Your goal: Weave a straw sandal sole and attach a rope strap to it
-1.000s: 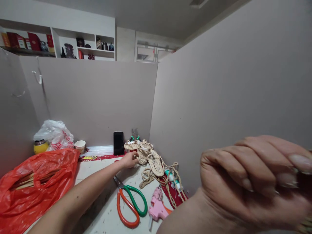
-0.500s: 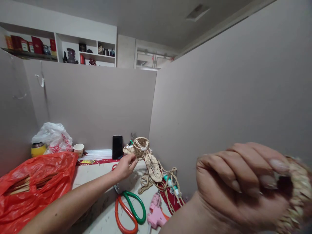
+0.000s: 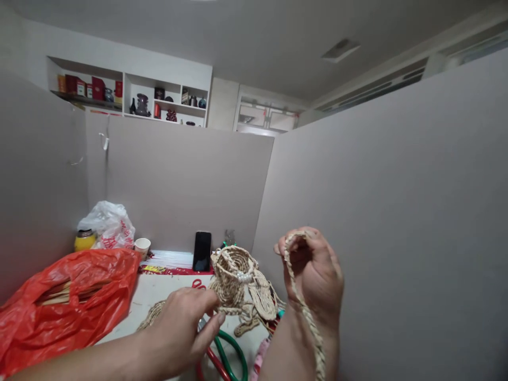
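A length of braided cord (image 3: 310, 314) was found gripped in the right hand (image 3: 319, 267), which was raised in front of the grey partition (image 3: 397, 222). The cord was pinched near the fingertips, the fingers being curled, and was looped over at the top, its lower run being seen to hang down past the wrist. The left hand (image 3: 180, 328) was noted low over the table (image 3: 133, 293), thumb and forefinger slightly parted; whether anything was held between them could not be determined. Beyond it, a woven basket (image 3: 228, 295) was observed, trimmed with white beads (image 3: 243, 277), with a flat oval coil (image 3: 262, 299) just beside it. Scissors (image 3: 235, 350) were partly covered by the left hand. A red plastic bag (image 3: 107, 312) was recorded at the left, and a phone (image 3: 202, 251) was seen propped upright at the back.
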Demonstrator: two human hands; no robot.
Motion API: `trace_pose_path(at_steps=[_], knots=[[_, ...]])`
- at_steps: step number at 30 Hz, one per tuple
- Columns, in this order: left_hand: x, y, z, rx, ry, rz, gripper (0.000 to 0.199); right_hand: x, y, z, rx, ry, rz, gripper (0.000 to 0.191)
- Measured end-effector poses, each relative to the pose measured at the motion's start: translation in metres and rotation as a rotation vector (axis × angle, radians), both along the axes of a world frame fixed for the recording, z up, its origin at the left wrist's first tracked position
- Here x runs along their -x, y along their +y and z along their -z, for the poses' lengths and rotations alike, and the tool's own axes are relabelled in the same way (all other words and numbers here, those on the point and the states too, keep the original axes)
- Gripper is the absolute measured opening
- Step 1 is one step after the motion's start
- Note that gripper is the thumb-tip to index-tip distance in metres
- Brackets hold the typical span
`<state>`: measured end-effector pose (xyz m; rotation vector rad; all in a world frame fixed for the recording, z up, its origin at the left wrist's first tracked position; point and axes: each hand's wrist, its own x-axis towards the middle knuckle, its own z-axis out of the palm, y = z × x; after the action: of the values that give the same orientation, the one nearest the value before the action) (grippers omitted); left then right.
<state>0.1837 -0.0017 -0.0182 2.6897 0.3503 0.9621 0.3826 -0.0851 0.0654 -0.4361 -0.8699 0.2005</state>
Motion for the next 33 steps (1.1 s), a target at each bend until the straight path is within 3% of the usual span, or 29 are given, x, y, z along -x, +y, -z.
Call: trace_pose_path(at_steps=[8, 17, 27, 33], knots=[[0.017, -0.012, -0.006, -0.039, -0.068, 0.05, 0.011, 0.018, -0.006, -0.008, 0.016, -0.024, -0.134, 0.02], [0.024, -0.023, -0.015, -0.09, -0.228, 0.117, 0.008, 0.018, -0.008, -0.008, -0.013, -0.014, -0.221, 0.02], [0.032, -0.018, -0.009, -0.041, -0.339, 0.211, 0.003, 0.026, -0.015, -0.011, -0.044, 0.016, -0.23, 0.022], [0.042, -0.029, -0.023, -0.017, -0.335, 0.147, 0.001, 0.031, -0.012, -0.012, -0.009, -0.027, -0.199, 0.022]])
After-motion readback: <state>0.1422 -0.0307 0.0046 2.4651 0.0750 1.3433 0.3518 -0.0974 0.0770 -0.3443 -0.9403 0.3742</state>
